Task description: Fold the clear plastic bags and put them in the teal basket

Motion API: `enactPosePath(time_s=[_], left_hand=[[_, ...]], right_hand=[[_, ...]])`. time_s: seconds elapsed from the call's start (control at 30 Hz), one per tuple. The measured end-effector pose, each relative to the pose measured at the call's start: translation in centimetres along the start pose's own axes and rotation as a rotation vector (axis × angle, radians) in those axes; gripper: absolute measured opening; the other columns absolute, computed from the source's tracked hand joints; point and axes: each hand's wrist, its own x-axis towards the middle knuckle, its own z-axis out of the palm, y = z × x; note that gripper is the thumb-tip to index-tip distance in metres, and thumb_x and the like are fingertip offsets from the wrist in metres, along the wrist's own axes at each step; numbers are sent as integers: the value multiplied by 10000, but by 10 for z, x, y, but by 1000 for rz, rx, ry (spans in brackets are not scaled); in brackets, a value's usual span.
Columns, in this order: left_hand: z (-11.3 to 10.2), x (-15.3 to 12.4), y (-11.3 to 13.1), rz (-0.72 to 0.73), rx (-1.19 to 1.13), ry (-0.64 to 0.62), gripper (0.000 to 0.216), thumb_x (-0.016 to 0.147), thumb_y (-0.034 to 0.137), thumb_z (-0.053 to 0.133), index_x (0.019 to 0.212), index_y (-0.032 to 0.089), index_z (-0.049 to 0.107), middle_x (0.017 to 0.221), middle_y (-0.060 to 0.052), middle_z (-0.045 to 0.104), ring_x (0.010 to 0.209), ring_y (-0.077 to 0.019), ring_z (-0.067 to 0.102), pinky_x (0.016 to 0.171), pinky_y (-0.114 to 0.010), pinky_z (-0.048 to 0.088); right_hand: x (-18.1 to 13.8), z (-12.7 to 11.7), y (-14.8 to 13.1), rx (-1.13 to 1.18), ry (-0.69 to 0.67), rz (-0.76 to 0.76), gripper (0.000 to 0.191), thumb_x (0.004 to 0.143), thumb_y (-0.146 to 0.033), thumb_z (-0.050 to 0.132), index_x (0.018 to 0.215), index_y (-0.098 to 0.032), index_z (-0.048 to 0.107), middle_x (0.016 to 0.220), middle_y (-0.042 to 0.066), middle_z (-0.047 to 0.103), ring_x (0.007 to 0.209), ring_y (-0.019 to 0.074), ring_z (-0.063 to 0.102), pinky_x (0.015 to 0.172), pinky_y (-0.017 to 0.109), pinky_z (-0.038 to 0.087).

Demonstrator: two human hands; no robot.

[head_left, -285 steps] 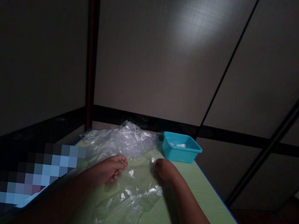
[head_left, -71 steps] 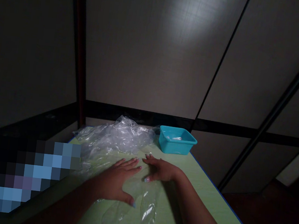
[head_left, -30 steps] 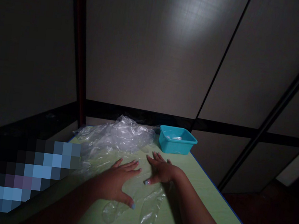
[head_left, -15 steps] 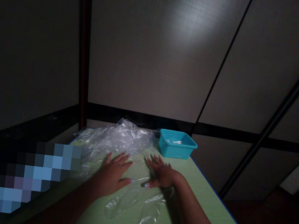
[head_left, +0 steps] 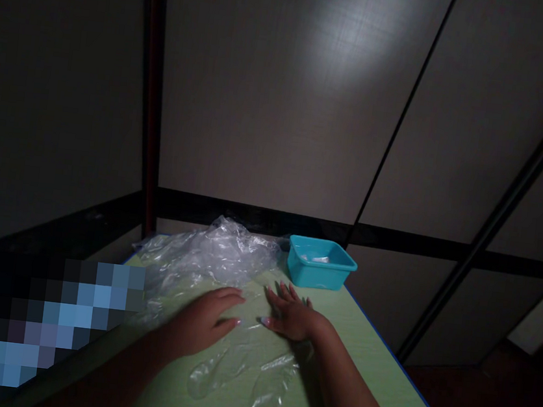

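Note:
A clear plastic bag (head_left: 272, 390) lies spread on the green table, its two handle loops pointing toward me. My right hand (head_left: 294, 316) rests flat on the bag's right part with fingers spread. Over the left part is my left hand (head_left: 204, 321), turned on its side, its fingers bent to the right and the thumb apart from them. Neither hand grips anything. Whether the left fingers touch the plastic, I cannot tell. Beyond the left hand sits a crumpled heap of clear plastic bags (head_left: 229, 251).
A teal plastic basin (head_left: 319, 275) stands at the table's far right, with something pale inside. The green table (head_left: 368, 384) has a blue edge. Dark cabinet panels (head_left: 272, 112) rise just behind it. A blurred-out patch covers the lower left.
My left hand has rolled from palm-down with spread fingers onto its side, its fingers now bending rightward. The right hand stays on the bag, its thumb slightly farther forward.

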Motion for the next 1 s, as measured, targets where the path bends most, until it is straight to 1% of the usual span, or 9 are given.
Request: enactPosePath(time_s=[0.13,0.23,0.33,0.47,0.53,0.6,0.7,0.83,1.0], left_hand=[[3,-5,5,86,-91,-156,511,824,441,534,1299,277,440,1387,-35,398,1253,-214,380,1044,-350,307],[6,-8,0,73,-69,-237,607,806,492,545,1346,277,371,1425,-44,332,1291,-229,321,1062,-383,263],[4,-7,-6,36,-47,-304,645,784,525,559,1352,304,349,1440,-51,288,1314,-259,267,1070,-457,196],[-3,-3,-6,41,-88,-416,693,695,600,614,1309,362,397,1460,-53,208,1331,-302,194,1054,-512,158],[-6,-1,-3,65,-118,-460,694,653,621,637,1274,383,440,1460,-49,206,1329,-314,192,1049,-516,160],[-7,-1,-1,88,-132,-463,669,632,626,651,1236,393,484,1450,-43,251,1322,-320,216,1050,-519,154],[-8,-1,3,95,-128,-389,603,640,621,649,1182,375,552,1418,-43,342,1302,-307,278,1051,-488,194],[-9,-2,6,90,-132,-286,529,717,588,603,1171,319,580,1375,-59,413,1272,-267,343,1027,-404,292],[-10,-4,7,95,-100,-287,536,746,569,584,1219,323,533,1377,-50,413,1273,-273,344,1052,-449,231]], right_hand=[[1,0,4,-1,-38,24,1034,653,-718,509,1419,-268,-21,1478,79,-145,1322,330,-156,938,693,24],[-1,-3,4,16,-74,0,1154,592,-681,599,1420,-198,-43,1472,98,-154,1324,323,-160,953,681,19],[-3,-7,3,24,-70,-12,1147,598,-668,600,1425,-144,2,1471,117,-139,1328,319,-152,968,669,12],[-5,-8,6,202,83,-15,1067,584,-642,633,1415,-143,184,1480,144,-54,1332,335,-119,980,643,-57],[-5,-8,9,358,175,-51,978,579,-592,670,1377,-156,310,1480,157,95,1344,341,20,1029,576,-9],[-5,-8,13,481,228,-92,821,627,-554,654,1313,-164,426,1415,153,322,1291,315,270,1049,474,162],[0,-7,16,650,312,-110,596,733,-546,544,1186,-159,542,1188,120,575,1059,257,532,908,380,386],[11,-5,17,878,439,-63,507,751,-557,489,1025,-143,590,967,91,634,853,228,596,757,360,455],[21,1,8,1083,473,-65,408,694,-521,574,892,-166,611,880,61,618,736,193,599,686,342,474]])
